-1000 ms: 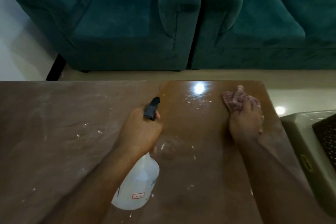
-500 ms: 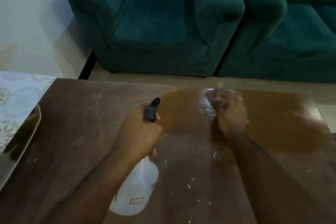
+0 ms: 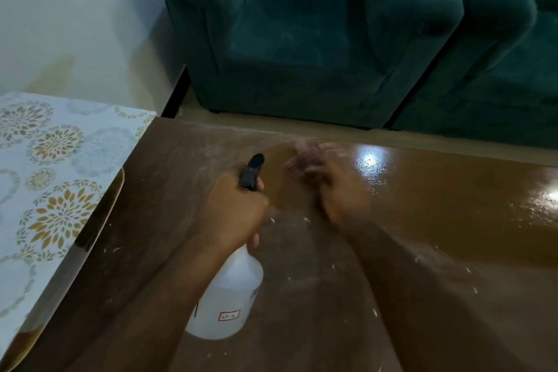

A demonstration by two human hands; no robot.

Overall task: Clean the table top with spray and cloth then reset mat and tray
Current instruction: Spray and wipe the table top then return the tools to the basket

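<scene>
Now grips the spray bottle (image 3: 226, 296) by its neck in the left hand (image 3: 234, 214), nozzle pointing away. Presses the cloth (image 3: 302, 160) on the tabletop (image 3: 422, 220) with the right hand (image 3: 341, 199), just ahead of the nozzle; too blurry to tell if curled or flat. Probably needs to wipe left next, toward dusty wood nearer the left hand. Sees mat (image 3: 60, 175) over tray (image 3: 99, 220), far left.

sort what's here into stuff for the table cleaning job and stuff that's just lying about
For the job: spray bottle, gripped by the left hand; cloth at the right hand, blurred; table top; patterned mat; what looks like the tray under it.
Just there: teal armchair; second teal seat beside it; wall.
</scene>
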